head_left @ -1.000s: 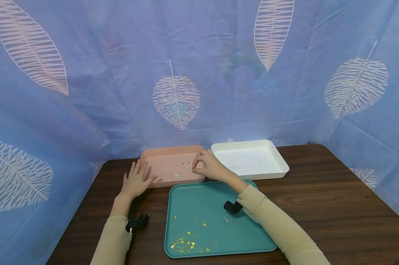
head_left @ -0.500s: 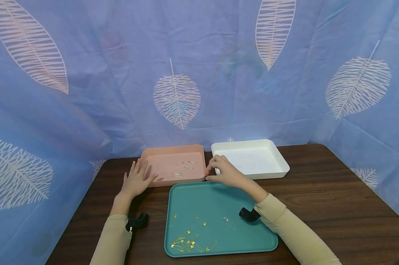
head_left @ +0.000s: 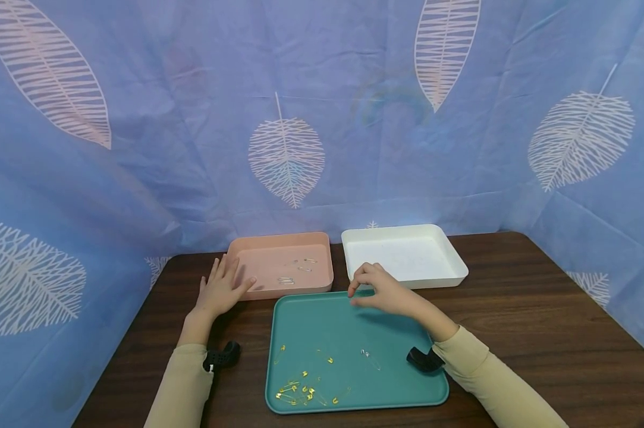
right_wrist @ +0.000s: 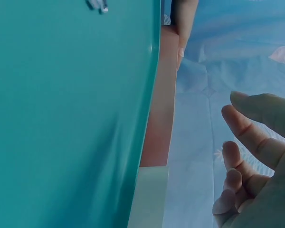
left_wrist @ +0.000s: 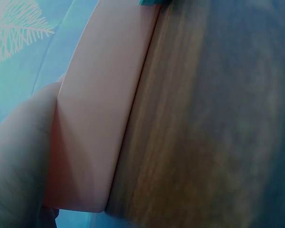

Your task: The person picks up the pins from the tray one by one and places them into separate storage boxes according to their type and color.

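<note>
My left hand (head_left: pixel 219 292) rests on the near left corner of the pink tray (head_left: pixel 257 294), its fingers spread along the rim. Inside that tray lie several silver safety pins (head_left: pixel 286 280). Over the far edge of the teal tray (head_left: pixel 322 321) hovers my right hand (head_left: pixel 383 291), thumb and fingers bent and apart; the right wrist view shows nothing between its fingers (right_wrist: pixel 263 111). Gold safety pins (head_left: pixel 295 392) lie scattered in the near left part of the teal tray. Right of them are silver safety pins (head_left: pixel 368 356), apparently a pair.
A white tray (head_left: pixel 434 283) stands at the back right, beside the pink one. All the trays sit on a dark wooden table (head_left: pixel 525 309). A blue curtain (head_left: pixel 204 148) with leaf prints hangs behind and at both sides.
My right hand has moved from above the pink tray rightward and nearer, to over the teal tray's far edge, and its fingertips have parted. The left hand has stayed put.
</note>
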### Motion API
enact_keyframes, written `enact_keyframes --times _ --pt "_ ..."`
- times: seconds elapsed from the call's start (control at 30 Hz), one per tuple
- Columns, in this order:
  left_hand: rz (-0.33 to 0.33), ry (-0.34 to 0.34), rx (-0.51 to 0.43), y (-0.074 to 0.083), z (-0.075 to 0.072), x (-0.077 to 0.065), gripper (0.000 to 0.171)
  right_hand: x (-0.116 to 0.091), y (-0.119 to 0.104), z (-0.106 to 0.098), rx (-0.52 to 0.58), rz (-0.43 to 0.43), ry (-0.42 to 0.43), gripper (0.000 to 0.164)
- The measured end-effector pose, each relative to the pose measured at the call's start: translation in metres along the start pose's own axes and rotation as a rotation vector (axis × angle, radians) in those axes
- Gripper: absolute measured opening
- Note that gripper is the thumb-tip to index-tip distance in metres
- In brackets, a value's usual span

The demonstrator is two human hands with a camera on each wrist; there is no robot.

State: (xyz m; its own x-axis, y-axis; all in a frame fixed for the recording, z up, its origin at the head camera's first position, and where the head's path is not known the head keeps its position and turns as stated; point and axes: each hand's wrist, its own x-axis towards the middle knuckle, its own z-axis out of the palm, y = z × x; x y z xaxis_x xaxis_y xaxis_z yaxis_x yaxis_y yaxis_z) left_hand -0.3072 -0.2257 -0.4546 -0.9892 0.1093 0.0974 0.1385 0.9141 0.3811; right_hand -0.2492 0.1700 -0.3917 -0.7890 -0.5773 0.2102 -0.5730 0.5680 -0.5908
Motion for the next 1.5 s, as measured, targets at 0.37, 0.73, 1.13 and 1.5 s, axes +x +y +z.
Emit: enact_keyframes --times 0.37,0.73,1.13,1.5 --pt "0.001 -0.001 0.002 0.003 -0.002 0.000 0.090 -0.009 0.009 0.003 0.046 -0.041 -0.185 0.012" --pt "0.006 0.011 -0.001 0.002 -0.002 0.000 0.090 -0.010 0.017 0.012 0.050 -0.082 -0.406 0.014" --pt "0.006 -0.002 0.002 0.003 -0.003 0.000 0.089 -0.013 0.017 0.018 -0.032 -0.107 -0.514 0.014" --pt "0.005 0.000 0.000 0.003 -0.002 -0.001 0.089 -0.015 0.009 0.023 -0.034 -0.102 -0.556 0.012"
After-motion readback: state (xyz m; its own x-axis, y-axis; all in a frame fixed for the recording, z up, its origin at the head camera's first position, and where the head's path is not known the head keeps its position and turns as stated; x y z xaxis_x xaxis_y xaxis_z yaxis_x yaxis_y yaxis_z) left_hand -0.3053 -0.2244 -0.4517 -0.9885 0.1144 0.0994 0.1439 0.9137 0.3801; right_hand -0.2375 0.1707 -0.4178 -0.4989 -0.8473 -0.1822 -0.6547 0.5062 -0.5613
